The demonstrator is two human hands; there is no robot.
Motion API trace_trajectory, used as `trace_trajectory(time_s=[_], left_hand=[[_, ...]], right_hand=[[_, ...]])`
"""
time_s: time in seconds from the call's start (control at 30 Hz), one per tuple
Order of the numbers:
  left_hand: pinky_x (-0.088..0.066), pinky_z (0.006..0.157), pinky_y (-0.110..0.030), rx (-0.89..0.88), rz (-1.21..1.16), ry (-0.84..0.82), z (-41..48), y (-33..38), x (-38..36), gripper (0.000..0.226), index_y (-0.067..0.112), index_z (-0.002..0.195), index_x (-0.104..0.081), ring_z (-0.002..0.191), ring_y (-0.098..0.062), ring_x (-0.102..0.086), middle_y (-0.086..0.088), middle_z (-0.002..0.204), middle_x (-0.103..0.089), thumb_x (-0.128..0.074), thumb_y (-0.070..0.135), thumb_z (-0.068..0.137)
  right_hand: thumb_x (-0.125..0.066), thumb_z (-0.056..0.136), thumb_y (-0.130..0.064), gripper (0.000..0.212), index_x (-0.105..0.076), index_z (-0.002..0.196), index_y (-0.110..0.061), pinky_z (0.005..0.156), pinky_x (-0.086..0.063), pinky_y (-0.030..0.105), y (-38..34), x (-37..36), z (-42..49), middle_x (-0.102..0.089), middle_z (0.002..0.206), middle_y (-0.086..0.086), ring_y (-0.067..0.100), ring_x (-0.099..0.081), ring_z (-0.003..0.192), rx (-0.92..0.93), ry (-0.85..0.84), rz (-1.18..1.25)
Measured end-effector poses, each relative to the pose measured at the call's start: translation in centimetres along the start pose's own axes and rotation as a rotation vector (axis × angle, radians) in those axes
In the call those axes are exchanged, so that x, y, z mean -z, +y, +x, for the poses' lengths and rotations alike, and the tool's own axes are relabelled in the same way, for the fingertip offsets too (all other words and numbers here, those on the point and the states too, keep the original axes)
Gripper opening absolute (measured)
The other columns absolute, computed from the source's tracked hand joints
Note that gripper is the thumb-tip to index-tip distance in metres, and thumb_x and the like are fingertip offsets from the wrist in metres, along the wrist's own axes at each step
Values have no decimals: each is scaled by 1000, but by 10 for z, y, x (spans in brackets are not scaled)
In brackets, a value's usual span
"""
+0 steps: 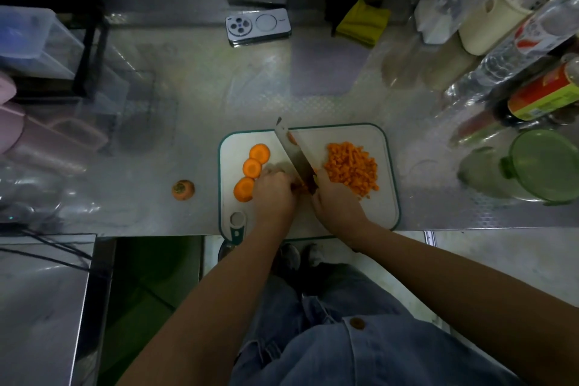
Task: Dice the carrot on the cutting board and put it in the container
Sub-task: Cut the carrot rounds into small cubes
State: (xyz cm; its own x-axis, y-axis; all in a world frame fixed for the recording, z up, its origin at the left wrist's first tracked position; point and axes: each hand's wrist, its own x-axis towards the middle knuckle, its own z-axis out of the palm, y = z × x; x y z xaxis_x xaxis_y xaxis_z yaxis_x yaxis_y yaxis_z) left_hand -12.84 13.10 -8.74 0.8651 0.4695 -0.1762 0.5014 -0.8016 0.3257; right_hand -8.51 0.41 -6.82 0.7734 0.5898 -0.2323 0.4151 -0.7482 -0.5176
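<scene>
Three thick carrot rounds point(252, 168) wait in a loose column on the left part of the cutting board point(383, 210), set aside so we can take them one at a time without crowding the blade. To their right, our left hand point(275, 191) is curled down over a piece of carrot that we can hardly see beneath the fingers; the fingertips look tucked back, which we judge keeps them clear of the edge while pinning the piece flat. Our right hand point(333, 200) is closed around the handle of the knife point(296, 155), whose blade runs away from us and leftward, its near part down beside the left hand where the cut is being made.

On the right side of the board lies the heap of diced carrot point(352, 168), pushed away from the cutting spot so fresh work has room. None of it has reached the container yet: the green container point(545, 166) stands on the counter point(194, 97) well to the right of the board, and we cannot tell whether it is covered. The trimmed carrot top point(183, 189) sits discarded on the counter, left of the board. We reckon the dicing is past halfway, with three rounds and the transfer to come.
</scene>
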Motion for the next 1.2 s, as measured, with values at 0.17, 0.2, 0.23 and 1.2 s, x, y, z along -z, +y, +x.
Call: trace_trajectory(time_s=[0.17,0.2,0.23,1.2], left_hand=[[-34,61,-29,-36,-18,41,-3,3,6,18,24,87,-77,89,-23,-54,-5,85,-67,-60,24,82],[-35,62,-29,-39,-14,40,-4,3,8,18,23,88,-77,89,-23,-54,-5,86,-67,-59,23,82],[-35,62,-29,-37,-10,37,-4,3,8,18,23,88,-76,90,-23,-54,-5,87,-67,-59,23,83],[-38,56,-31,18,-15,-2,-4,1,11,15,16,81,-70,80,-23,-57,-6,79,-66,-63,30,81]], right_hand=[[-47,93,-9,33,-45,125,1,51,-31,32,4,8,0,-56,67,11,24,-51,55,13,57,79],[-47,94,-9,30,-47,122,1,51,-31,31,3,9,0,-53,65,8,21,-48,54,15,64,89],[-47,94,-9,26,-48,118,0,51,-30,31,3,10,-1,-51,64,5,20,-47,53,23,66,91],[-45,93,-9,19,-47,110,-1,48,-31,32,-2,11,1,-51,64,7,22,-48,53,-2,58,108]])
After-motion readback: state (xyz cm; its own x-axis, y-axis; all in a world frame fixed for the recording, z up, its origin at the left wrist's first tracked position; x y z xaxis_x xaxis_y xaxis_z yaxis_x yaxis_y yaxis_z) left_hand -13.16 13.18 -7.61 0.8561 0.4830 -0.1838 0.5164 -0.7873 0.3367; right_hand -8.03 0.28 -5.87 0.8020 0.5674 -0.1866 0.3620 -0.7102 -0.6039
